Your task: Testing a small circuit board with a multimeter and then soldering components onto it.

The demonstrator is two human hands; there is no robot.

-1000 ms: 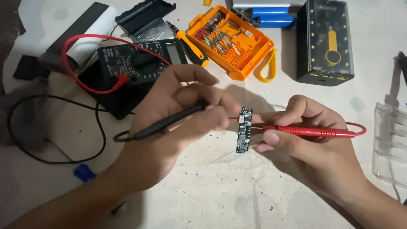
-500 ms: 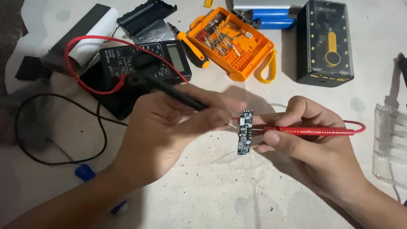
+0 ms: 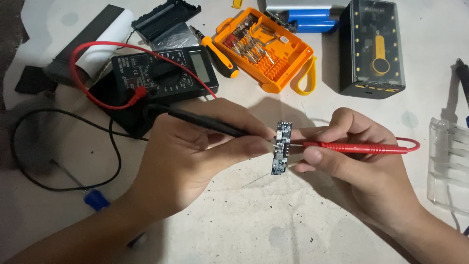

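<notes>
Little has shifted in half a sec: black probe keeps its steeper slant, rear end toward the meter, both tips still at the board. Left hand [image 3: 190, 156] pinches a slim black plastic test probe [image 3: 207, 122] between thumb and fingers, closed tight round the shaft, tip meeting the small dark rectangular circuit board [image 3: 281, 146]. Right hand [image 3: 356, 161] grips a red plastic test probe [image 3: 354, 146] the same way, fingers wrapped narrow, tip on the board's opposite edge. Board stands upright on its short end, held between both hands above the pale scuffed tabletop [image 3: 244, 225]; which fingers steady it can't be told. Behind the board, to its left, lies a black digital multimeter [image 3: 163, 73] w/ a looping red lead [image 3: 97, 73]. Directly behind the board sits an orange plastic screwdriver-bit case [image 3: 268, 49], open; right of that, a dark translucent box-shaped battery housing [image 3: 373, 49]. Far right of the board, a clear plastic tray [image 3: 449, 166].
</notes>
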